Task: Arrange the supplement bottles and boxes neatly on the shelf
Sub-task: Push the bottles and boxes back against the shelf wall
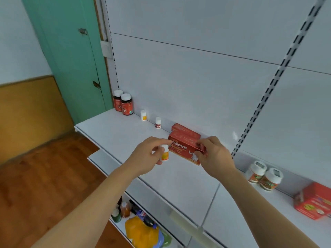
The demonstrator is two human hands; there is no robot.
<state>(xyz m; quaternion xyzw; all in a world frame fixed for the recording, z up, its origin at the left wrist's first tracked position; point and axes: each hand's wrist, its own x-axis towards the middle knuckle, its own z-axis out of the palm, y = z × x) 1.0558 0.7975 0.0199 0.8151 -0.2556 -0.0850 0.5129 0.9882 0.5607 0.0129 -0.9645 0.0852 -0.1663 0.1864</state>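
My left hand [146, 154] pinches a small white bottle with a yellow label [164, 153] just above the white shelf [114, 135]. My right hand [215, 156] grips the right end of a red box [182, 148] with white lettering. A second red box [184, 130] lies behind it against the back panel. Two dark Fe bottles [123, 104] stand at the shelf's far left. A small yellow-labelled bottle [143, 115] and a small red-labelled bottle [158, 122] stand apart along the back.
Two white-capped jars [263, 175] and a red carton [315, 203] sit on the shelf to the right. A lower shelf holds drink bottles [141, 217] and an orange jug [141, 231]. A green door [71, 59] and wooden floor lie to the left.
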